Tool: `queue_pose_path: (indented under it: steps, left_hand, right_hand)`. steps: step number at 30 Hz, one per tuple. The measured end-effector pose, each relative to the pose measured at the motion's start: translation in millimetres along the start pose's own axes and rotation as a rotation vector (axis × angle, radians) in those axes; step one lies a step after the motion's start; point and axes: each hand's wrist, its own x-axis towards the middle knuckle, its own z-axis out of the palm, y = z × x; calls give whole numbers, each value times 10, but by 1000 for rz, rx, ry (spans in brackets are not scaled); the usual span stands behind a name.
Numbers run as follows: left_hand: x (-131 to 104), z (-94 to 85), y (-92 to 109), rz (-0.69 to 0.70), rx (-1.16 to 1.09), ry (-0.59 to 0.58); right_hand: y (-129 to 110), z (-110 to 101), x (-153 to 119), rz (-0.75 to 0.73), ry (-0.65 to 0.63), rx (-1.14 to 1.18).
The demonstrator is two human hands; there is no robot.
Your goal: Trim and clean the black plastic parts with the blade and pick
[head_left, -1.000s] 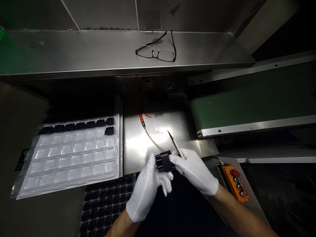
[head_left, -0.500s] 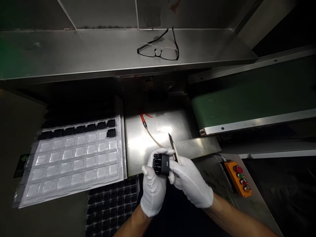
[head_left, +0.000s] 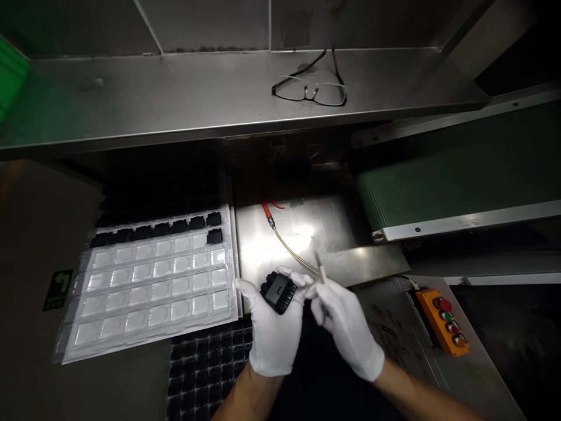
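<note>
black part (head_left: 277,291) in your left hand (head_left: 274,327), thin tool (head_left: 319,268) in your right hand (head_left: 344,324).
your left grip is pinching the black part above the steel worktop (head_left: 280,257)'s near edge; your right grip is pinched on the thin tool, tip just beside the part. clear blister tray (head_left: 149,280) at left holds a few black pieces. glasses (head_left: 312,89) lie on the shelf (head_left: 175,99). orange button box (head_left: 443,320) at right; no writing is readable on it or anywhere.

Bare steel plate (head_left: 263,257) ahead of the hands is crossed only by a thin hose (head_left: 291,252). Left is blocked by the clear blister tray (head_left: 149,286), right by the conveyor (head_left: 438,187), overhead by a shelf (head_left: 175,99).
</note>
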Motion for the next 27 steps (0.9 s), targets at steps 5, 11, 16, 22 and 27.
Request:
queue_pose_path:
  steps: [5,11,16,22,27]
  left_hand:
    - [-75,-237,52,-46,-323,40]
    - [-344,-571,-57,61,-468,-94]
    - [-708,-563,-323,85,-595,-173]
    - [-1215,-298,-979,77,-732,-139]
    - [-1523,-189,-1537,60,-813,-136]
  right_hand:
    - [652,-327,668,78,155,-339]
    - [1230,-726,1584,311,169,-788]
    - [1485,-970,1850,286,137,-1068]
    - [1800,-1287,1816,65,171,-1199]
    - [1945,-1544,1475,-206,238,-1210]
